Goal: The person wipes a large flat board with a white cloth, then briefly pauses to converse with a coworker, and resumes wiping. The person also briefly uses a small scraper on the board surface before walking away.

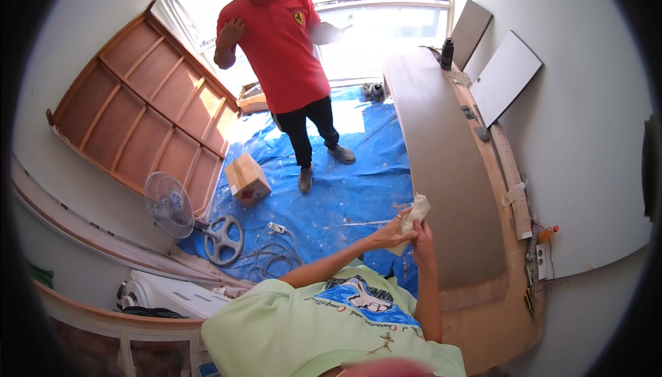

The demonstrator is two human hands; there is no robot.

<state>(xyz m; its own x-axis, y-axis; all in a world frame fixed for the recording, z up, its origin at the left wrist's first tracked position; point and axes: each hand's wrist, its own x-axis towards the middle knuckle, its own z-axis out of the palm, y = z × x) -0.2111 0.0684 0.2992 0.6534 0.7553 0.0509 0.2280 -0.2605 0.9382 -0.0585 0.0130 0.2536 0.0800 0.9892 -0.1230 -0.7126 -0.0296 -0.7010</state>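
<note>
Both my hands are raised in front of my chest, by the left edge of a long brown panel (452, 177). Between them is a crumpled, cream-coloured cloth-like bundle (418, 209); its exact kind is hard to make out. My left hand (392, 233) is closed on its lower left side. From the right, my right hand (423, 236) pinches the same bundle near its bottom. A pale yellowish flap (398, 249) hangs below my left fingers. The brown panel lies on a light wooden bench top (493, 318).
A person in a red shirt (279, 53) stands on the blue tarp (345, 191) near the window. Around are a cardboard box (247, 178), a fan (169, 205), coiled cable (276, 253) and a leaning wooden frame (148, 91). A black bottle (447, 54) and leaning white board (505, 77) are at right.
</note>
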